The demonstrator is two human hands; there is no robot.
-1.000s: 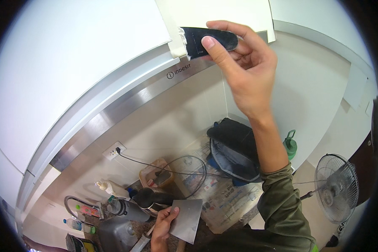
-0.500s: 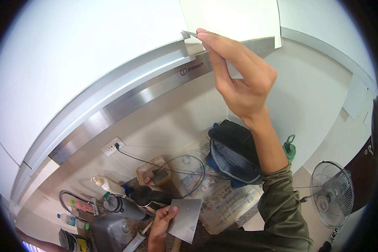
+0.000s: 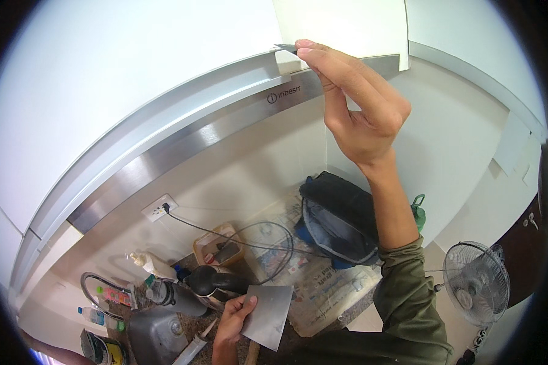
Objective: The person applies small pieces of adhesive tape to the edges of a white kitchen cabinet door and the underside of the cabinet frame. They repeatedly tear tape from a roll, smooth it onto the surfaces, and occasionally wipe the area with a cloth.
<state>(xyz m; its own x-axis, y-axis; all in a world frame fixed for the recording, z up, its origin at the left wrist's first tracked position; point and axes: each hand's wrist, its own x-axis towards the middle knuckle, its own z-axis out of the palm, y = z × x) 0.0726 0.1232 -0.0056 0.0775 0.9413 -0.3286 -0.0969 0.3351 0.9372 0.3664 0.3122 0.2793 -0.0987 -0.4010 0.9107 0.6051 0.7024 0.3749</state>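
The cabinet [image 3: 128, 73] took up the most room, white and smooth, with the steel hood [image 3: 182, 143] running below it. Just beside the cabinet's lower right corner was the right hand [image 3: 374, 121], which had rolled over within the last second and now aimed its fingers at that corner. Well below the cabinet, the left hand [image 3: 230, 322] had stayed much as it was, its fingers clamped on the sheet [image 3: 268, 317], flat, grey and tilted. Smallest was the spreader [image 3: 287, 48], pinched in the right hand's fingers at the cabinet's corner. A second earlier its broad black face and a white-smeared edge had shown; now it was tipped nearly edge-on, a thin dark sliver. That turn seemed to bring its edge to bear on the cabinet, though contact, and any paste left on it, could not be made out.
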